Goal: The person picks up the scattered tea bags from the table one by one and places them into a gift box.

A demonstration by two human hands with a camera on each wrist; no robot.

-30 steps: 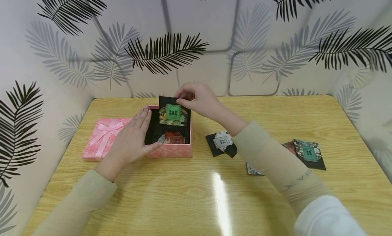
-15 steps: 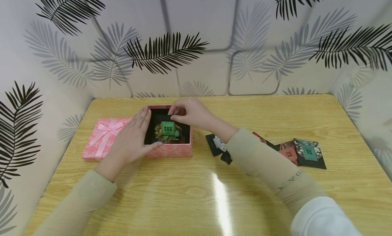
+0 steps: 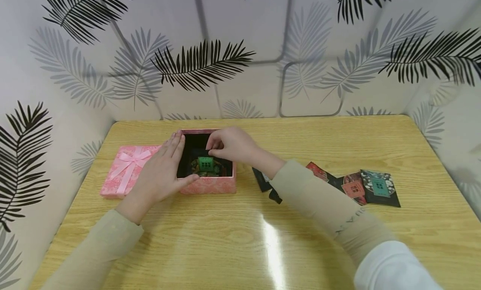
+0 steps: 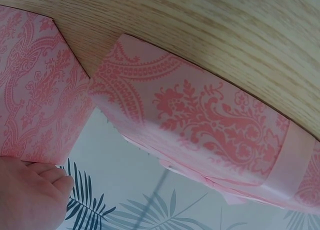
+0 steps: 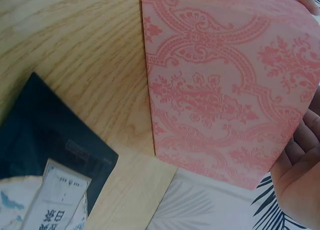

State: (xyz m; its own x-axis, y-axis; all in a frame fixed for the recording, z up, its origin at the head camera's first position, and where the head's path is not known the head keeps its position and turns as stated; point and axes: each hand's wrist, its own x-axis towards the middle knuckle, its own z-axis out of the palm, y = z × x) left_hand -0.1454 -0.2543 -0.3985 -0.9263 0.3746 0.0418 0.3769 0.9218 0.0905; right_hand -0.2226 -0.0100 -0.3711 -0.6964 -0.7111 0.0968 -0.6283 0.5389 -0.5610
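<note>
A pink patterned box (image 3: 208,186) with a black inside stands open-topped on the table. My left hand (image 3: 163,171) rests along its left side, fingers straight, thumb over the front rim. Above the box's right rear part, my right hand (image 3: 234,144) pinches the top edge of a black sachet with a green label (image 3: 206,164), which is down inside the box. Whatever lies beneath that sachet is hidden. In the right wrist view, the right hand (image 5: 300,180) shows behind the box wall (image 5: 210,90), its fingertips out of sight.
Left of the box lies its pink lid (image 3: 129,169) with a ribbon bow, partly behind the left hand. A black sachet with a white label (image 5: 55,130) lies right of the box. Farther right are a teal-labelled sachet (image 3: 379,189) and a red-labelled sachet (image 3: 354,189). The wall borders the table's back.
My right hand has lowered the green-labelled sachet from above the rim into the box, moving down and slightly left. The left hand has stayed in place.
</note>
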